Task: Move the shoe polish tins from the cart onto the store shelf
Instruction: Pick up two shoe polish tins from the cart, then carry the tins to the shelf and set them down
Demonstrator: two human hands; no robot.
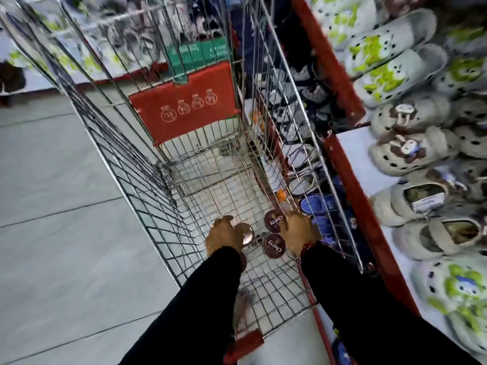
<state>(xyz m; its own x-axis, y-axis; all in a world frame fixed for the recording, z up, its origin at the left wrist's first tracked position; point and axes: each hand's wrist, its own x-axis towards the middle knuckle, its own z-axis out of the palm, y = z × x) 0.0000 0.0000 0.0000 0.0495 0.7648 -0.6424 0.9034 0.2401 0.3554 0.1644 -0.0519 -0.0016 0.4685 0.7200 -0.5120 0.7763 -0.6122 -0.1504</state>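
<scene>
The store shelf (366,164) of clogs runs along the right edge, beside the wire cart (210,180). Both black-sleeved hands reach down to the cart's floor near its right wall. The left hand (224,234) is closed around one tin (245,233); the right hand (297,230) touches the upper tin (272,219), its grip unclear; a lower tin (274,245) lies between the hands.

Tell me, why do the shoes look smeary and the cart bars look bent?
Head view: motion blur smears the clogs on the shelf; the wide-angle lens bows the cart wires; the tins beside the hands stay sharp enough to read "Cherry".
</scene>
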